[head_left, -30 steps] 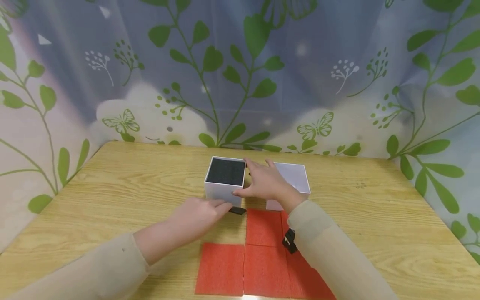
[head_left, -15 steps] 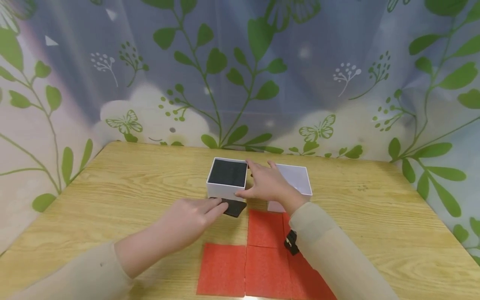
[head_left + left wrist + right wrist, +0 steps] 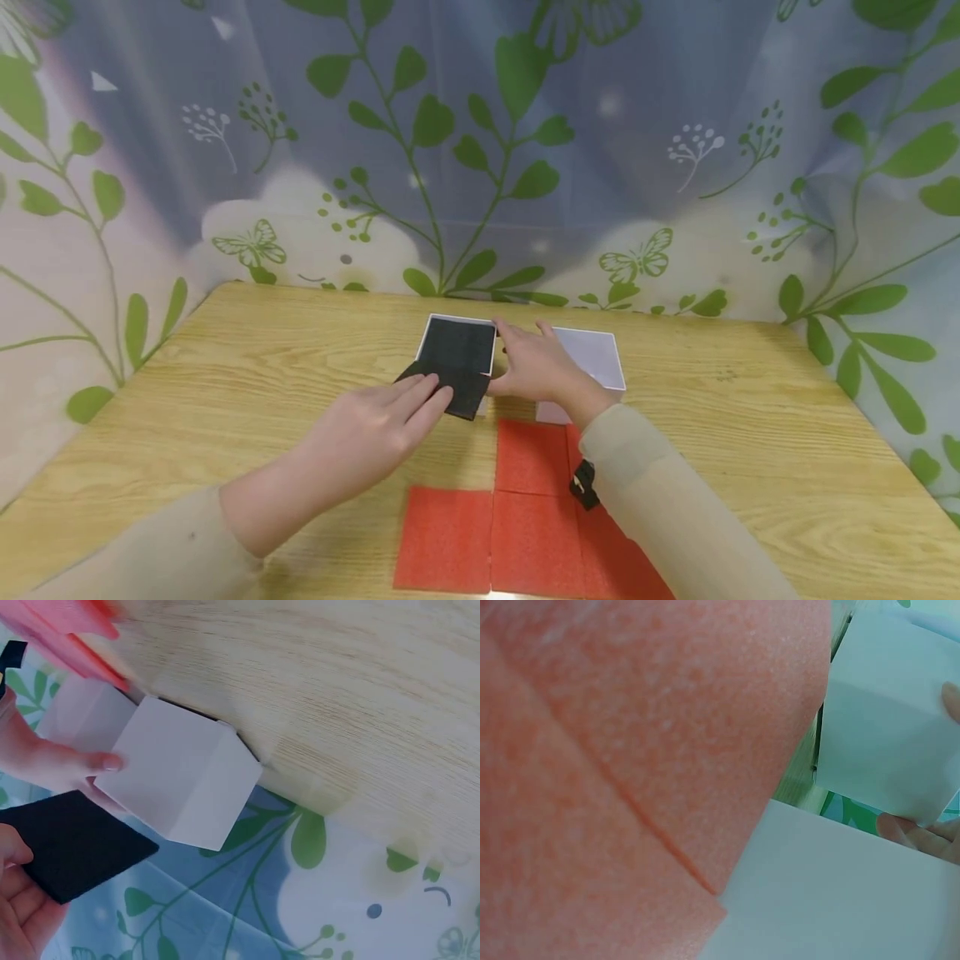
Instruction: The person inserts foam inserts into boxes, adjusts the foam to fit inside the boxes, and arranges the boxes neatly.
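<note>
Black foam square (image 3: 448, 387), centre of the head view, is pinched by the left hand (image 3: 375, 427) before the white box (image 3: 456, 350); right hand (image 3: 534, 367) presses that box's side with straight fingers. Left wrist view: the square (image 3: 71, 844) sits lower left, pinched.

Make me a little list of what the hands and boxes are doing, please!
left hand: holds a black square pad above the table
right hand: steadies the white box
white box: black inside
second white box: right of it
red foam squares: flat, near the person
table: light wood
</note>
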Motion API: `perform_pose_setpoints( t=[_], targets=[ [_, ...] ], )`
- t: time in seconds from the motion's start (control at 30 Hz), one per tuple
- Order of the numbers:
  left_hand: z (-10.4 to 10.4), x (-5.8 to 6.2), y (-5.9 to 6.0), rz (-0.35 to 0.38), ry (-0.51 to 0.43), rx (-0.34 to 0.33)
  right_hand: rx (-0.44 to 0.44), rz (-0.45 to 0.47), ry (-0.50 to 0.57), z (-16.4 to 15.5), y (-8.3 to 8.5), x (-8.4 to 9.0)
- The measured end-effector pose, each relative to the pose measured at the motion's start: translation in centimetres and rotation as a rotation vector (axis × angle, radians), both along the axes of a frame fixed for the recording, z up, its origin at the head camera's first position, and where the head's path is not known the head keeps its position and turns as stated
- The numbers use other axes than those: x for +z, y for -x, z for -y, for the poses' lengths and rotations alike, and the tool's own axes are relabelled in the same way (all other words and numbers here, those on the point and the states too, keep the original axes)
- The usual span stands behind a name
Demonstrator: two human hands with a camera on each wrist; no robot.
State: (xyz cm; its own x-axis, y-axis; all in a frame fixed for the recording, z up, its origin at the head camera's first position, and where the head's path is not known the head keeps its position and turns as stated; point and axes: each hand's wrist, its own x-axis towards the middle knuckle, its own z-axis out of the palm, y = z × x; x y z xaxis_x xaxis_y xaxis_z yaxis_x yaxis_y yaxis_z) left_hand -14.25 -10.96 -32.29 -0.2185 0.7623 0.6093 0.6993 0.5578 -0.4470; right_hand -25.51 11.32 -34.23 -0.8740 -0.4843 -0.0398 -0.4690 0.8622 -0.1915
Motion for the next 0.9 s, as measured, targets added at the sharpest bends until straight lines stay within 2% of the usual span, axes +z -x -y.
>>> perform_pose_setpoints(
  t=[0.3, 0.53, 0.7, 0.9],
  targets=[
    [-0.5, -1.0, 1.4, -0.002, 0.1, 0.085, -0.008, 0.02, 0.003, -0.3, 0.0, 0.0],
    [-1.1, -1.3, 2.3, 0.011, 0.101, 0.087, 0.0, 0.01, -0.007, -0.2, 0.2, -0.2],
    [-1.4, -1.4, 2.7, 0.062, 0.062, 0.085, -0.001, 0.02, 0.0, -0.2, 0.2, -0.1],
    [-1.3, -1.7, 3.3, 0.159, 0.013, 0.095, -0.009, 0.027, -0.004, -0.1, 0.2, -0.1]
  ],
)
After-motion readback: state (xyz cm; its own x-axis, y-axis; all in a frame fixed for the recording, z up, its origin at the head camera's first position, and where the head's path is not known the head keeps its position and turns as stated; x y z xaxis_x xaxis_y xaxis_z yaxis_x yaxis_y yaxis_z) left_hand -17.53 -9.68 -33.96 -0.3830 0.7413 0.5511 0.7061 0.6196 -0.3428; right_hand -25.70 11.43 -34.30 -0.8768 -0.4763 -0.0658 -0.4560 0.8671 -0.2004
